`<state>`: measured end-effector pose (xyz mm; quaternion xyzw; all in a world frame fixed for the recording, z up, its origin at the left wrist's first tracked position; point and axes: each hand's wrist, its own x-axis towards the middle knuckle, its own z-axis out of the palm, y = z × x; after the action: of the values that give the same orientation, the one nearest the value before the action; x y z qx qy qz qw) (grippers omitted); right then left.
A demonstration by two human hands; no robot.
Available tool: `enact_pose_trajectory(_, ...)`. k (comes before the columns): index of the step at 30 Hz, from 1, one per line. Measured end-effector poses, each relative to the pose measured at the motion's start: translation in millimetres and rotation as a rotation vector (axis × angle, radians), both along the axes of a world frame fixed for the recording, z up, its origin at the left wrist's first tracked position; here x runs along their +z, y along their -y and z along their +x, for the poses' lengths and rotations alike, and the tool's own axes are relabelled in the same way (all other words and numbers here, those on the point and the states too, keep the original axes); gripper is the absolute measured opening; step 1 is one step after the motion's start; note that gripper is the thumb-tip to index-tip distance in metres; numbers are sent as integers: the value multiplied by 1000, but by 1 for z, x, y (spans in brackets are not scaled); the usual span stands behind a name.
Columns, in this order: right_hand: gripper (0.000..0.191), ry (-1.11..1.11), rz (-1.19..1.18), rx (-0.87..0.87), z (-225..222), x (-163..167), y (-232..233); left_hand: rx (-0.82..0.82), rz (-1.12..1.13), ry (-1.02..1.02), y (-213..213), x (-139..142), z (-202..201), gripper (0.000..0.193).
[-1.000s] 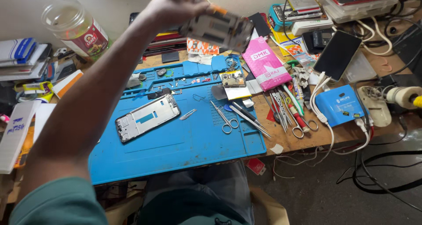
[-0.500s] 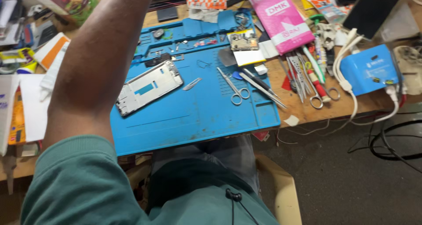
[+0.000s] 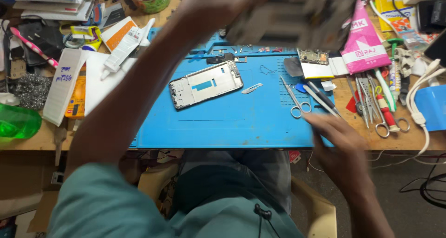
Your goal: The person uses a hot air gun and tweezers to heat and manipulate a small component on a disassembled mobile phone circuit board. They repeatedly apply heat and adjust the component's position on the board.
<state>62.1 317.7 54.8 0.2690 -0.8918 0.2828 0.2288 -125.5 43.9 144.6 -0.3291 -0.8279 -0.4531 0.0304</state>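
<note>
My left hand (image 3: 223, 3) is raised high over the far edge of the blue work mat (image 3: 223, 126), shut on a blurred, flat phone part (image 3: 297, 17). Below it a bare phone frame (image 3: 206, 83) lies on the mat. Near the frame are a small scalpel blade (image 3: 252, 88) and a pair of scissors (image 3: 296, 98). My right hand (image 3: 339, 147), blurred with its fingers apart, hovers at the mat's near right corner and holds nothing.
Tweezers, screwdrivers and cutters (image 3: 371, 98) crowd the wooden table right of the mat, beside a pink pouch (image 3: 364, 42) and white cables (image 3: 420, 108). At the left lie papers, a glue tube (image 3: 121, 49), a green bottle (image 3: 18, 122) and books. A chair's edge (image 3: 320, 210) is below.
My right hand has come into view at the mat's near right corner. The left hand stays raised with the phone part, and the view has shifted back toward the table.
</note>
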Motion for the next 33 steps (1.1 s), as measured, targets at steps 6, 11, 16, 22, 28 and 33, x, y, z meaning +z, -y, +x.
enact_pose_trajectory(6,27,20,350,338,-113,-64,34,195,309,517,69,-98,125,27)
enact_pose_trajectory(11,29,-177,676,369,-133,-62,40,245,454,699,76,-148,152,27)
enact_pose_trajectory(16,28,-189,640,381,-128,-38,45,248,201,469,76,-130,153,28)
enact_pose_trajectory(22,29,-265,767,394,-136,-43,49,219,-180,124,79,-126,165,47)
enact_pose_trajectory(28,21,-119,653,331,-138,-38,58,195,-373,-139,66,-119,180,88)
enact_pose_trajectory(33,31,98,178,180,-118,-29,54,119,-325,-146,59,-124,177,85)
